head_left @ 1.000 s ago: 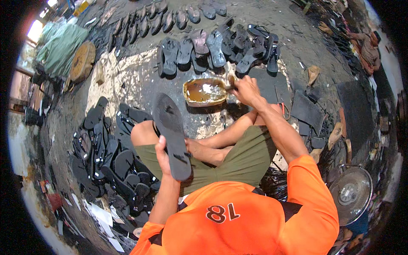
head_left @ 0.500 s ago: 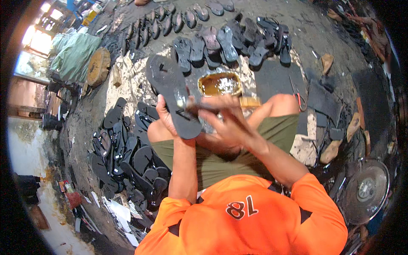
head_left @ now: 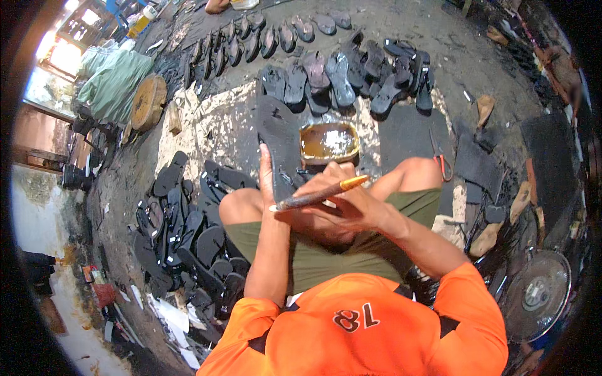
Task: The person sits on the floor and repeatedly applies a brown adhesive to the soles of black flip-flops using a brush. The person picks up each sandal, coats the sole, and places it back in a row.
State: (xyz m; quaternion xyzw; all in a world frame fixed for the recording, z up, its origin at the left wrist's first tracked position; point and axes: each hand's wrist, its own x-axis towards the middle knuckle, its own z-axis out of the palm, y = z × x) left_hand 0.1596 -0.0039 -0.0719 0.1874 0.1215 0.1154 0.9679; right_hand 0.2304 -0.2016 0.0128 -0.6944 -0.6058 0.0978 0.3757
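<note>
My left hand (head_left: 266,178) grips a black sandal sole (head_left: 278,131) by its side, thumb along the edge, and holds it tilted in front of my knees. Closed around a slim brush-like stick (head_left: 313,196), my right hand (head_left: 351,203) is beside the sole's near end. The stick has a dark shaft, a yellow end pointing right and a pale tip at the left, close to my left wrist. Just beyond my hands sits a tub (head_left: 329,160) of glossy amber liquid. Part of the sole's near end is hidden behind my right hand and the stick.
Sandal soles (head_left: 342,78) stand in rows at the far side. Piled sandals (head_left: 210,244) lie to my left. On the right are red-handled scissors (head_left: 446,168), a black sheet (head_left: 407,131), wooden foot forms (head_left: 486,239) and a round fan (head_left: 537,291). A log block (head_left: 148,102) stands far left.
The sole has moved right and turned more edge-on. My right hand has come down and nearer, and the stick now lies across in front of the sole's near end.
</note>
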